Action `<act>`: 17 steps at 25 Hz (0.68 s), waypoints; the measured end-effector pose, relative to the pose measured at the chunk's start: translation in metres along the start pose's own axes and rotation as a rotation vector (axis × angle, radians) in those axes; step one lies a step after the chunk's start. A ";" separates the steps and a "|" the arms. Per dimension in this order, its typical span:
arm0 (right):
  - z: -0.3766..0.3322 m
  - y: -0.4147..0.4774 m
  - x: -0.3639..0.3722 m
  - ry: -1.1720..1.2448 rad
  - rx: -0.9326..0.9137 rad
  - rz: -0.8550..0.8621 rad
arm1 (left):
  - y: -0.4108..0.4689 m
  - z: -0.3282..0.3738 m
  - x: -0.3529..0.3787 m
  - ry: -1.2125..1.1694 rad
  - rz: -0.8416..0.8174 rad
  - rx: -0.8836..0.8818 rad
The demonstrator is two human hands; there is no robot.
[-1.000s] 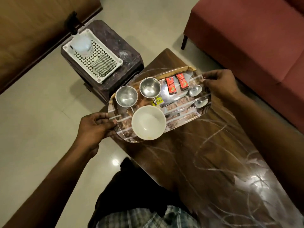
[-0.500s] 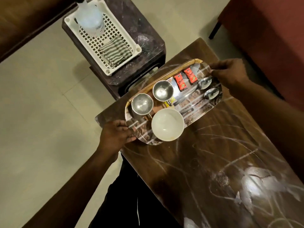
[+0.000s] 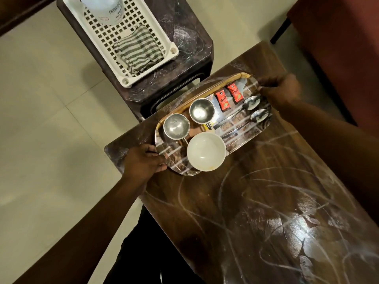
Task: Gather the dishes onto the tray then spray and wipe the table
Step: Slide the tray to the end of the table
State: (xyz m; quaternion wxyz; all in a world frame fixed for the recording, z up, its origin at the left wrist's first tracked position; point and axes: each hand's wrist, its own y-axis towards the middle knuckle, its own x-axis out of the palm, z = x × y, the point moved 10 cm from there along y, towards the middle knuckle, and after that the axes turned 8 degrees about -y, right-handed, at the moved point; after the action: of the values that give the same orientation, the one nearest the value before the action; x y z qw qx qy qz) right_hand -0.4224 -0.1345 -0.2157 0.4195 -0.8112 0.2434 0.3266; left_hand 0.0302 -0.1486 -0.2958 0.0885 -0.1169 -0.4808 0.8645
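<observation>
The tray (image 3: 235, 148) sits at the far left end of the worktop (image 3: 266, 201), loaded with two steel cups (image 3: 176, 126), a white bowl (image 3: 206, 152), two spoons (image 3: 251, 103) and two red sachets (image 3: 223, 100). The left hand (image 3: 143, 162) has its grip closed on the near-left rim, and the right hand (image 3: 281, 91) is closed on the far-right rim. The tray looks stiff and glossy, so probably slippery; the loose dishes could slide or tip, the bowl likely being breakable. Holding both short ends and keeping it level seems wisest. The spray bottle (image 3: 106, 9) and striped cloth (image 3: 139, 50) wait in the white basket (image 3: 172, 50) on the stool.
</observation>
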 end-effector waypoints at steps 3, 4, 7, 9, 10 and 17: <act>-0.001 0.004 0.004 -0.016 -0.004 -0.010 | 0.005 -0.005 0.002 -0.004 -0.009 0.000; -0.001 0.005 0.006 -0.021 -0.009 -0.011 | 0.005 -0.006 0.004 -0.007 -0.015 0.001; 0.002 0.006 0.008 -0.029 -0.006 0.001 | 0.004 -0.006 0.006 0.005 -0.009 0.004; 0.003 0.007 0.009 -0.022 0.004 -0.007 | 0.002 -0.005 0.008 0.023 -0.011 0.010; 0.003 0.009 0.009 -0.016 0.006 -0.008 | 0.003 -0.004 0.008 0.031 -0.006 0.014; -0.007 -0.006 0.005 -0.092 -0.027 -0.007 | -0.004 0.014 -0.001 0.213 0.011 0.112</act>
State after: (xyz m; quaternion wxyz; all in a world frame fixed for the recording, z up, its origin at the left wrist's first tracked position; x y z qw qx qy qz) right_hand -0.4127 -0.1379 -0.2137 0.4204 -0.8018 0.2167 0.3651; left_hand 0.0277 -0.1584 -0.2856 0.1409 -0.2057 -0.4189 0.8731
